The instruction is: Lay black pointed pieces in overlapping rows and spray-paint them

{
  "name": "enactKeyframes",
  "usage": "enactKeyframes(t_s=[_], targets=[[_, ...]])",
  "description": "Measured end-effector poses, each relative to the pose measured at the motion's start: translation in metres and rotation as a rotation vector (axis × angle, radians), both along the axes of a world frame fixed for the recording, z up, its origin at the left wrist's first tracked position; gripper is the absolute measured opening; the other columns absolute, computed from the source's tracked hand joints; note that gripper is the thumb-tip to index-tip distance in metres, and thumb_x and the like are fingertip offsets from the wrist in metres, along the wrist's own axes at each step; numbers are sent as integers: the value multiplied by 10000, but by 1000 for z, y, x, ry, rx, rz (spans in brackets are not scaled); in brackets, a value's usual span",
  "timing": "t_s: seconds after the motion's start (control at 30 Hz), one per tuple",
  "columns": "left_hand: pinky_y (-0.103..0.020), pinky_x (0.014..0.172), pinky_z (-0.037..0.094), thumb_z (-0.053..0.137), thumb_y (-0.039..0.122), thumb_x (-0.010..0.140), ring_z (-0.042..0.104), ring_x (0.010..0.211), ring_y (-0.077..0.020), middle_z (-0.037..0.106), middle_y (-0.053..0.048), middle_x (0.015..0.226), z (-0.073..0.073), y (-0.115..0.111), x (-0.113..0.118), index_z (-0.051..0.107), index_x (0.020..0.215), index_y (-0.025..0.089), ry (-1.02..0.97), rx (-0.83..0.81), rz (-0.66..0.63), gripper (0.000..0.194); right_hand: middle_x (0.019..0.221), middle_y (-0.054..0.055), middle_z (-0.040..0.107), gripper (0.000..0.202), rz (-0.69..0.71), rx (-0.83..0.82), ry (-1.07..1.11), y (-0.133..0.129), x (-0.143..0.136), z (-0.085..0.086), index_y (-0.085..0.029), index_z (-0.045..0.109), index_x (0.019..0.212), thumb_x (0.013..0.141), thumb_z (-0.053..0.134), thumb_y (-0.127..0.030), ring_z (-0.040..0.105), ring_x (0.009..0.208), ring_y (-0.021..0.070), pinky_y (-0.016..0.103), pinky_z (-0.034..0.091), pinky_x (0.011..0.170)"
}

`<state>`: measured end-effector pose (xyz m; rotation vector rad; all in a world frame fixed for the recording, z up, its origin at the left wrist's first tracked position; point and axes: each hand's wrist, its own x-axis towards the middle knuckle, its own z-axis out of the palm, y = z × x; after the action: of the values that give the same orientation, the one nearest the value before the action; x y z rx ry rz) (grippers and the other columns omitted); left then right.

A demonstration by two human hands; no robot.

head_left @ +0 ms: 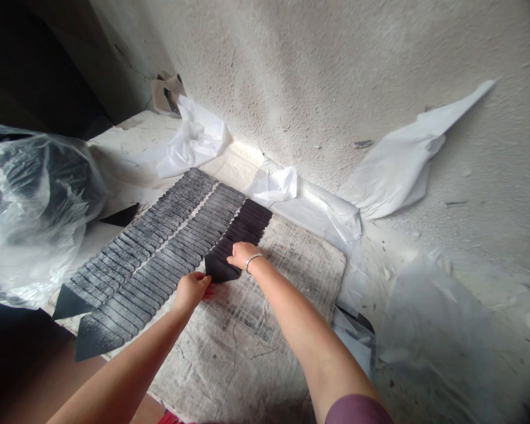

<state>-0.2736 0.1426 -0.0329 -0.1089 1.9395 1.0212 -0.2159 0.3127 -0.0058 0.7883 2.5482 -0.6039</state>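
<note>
"Reaching toward the dark row [255, 221], what is closest?"

"A purple sleeve [357, 409], low and to the right of the dark row. Then a worn pale cloth [229, 365], spread under the row and out to its right."

"And the left hand [193, 290]?"

"At the row's near end. Its thumb and fingers pinch the left corner of the nearest dark piece [221, 270]."

"The right hand [244, 254]?"

"Over the near part of the row, a bracelet [249, 259] at its wrist. Its fingers are bunched together; their undersides are hidden, so I cannot tell whether they grip a piece or only press on it."

"How does the row lie?"

"Flat on the cloth, ribbed pieces overlapping, running away from the hands."

"Anything beside it?"

"Two longer rows on its left: the middle row [163, 274] just beside it, then the outer row [136, 235]. Both are dusted pale grey, and each finishes in a plain dark near end."

"Farther left of the dark row?"

"A bulging clear plastic bag [30, 218]."

"Past its far end?"

"A white scrap [276, 184] near it, a crumpled white sheet [194, 135] beyond and leftward. Well to the row's right, a tall white sheet [406, 153] rises against a rough grey wall [318, 70]."
</note>
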Motion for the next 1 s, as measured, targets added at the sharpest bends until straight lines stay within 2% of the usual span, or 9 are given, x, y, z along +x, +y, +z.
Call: enactKeyframes(t_s=[0.3, 0.53, 0.73, 1.0], targets=[[-263, 478, 522, 535, 183, 769, 645, 505, -191, 654, -37, 577, -1, 0, 0, 592, 789, 141, -1, 4, 0, 73, 977, 91, 703, 293, 2, -10, -21, 1, -1, -1, -187, 689, 951, 748, 571, -363, 645, 897, 206, 259, 468, 713], [-258, 505, 530, 532, 207, 774, 649, 516, -184, 669, -45, 603, -3, -1, 0, 603, 812, 141, 2, 2, -17, 104, 1007, 115, 692, 503, -26, 9, -17, -5, -2, -2, -166, 676, 986, 700, 605, -574, 639, 939, 240, 291, 483, 755], [-261, 513, 533, 538, 245, 782, 654, 527, -186, 686, -59, 643, 0, -4, 0, 608, 839, 141, 11, -9, -29, 137, 1013, 136, 687, 551, -36, 45, -37, -8, -4, -4, -152, 667, 1012, 699, 611, -602, 635, 962, 243, 289, 483, 782], [-262, 510, 528, 541, 260, 775, 645, 508, -181, 654, -29, 588, 2, -9, -1, 571, 755, 155, -6, -11, -58, 111, 1023, 138, 684, 578, -46, 38, -48, -8, -5, -4, -150, 668, 1016, 676, 624, -615, 638, 954, 245, 292, 489, 775]])
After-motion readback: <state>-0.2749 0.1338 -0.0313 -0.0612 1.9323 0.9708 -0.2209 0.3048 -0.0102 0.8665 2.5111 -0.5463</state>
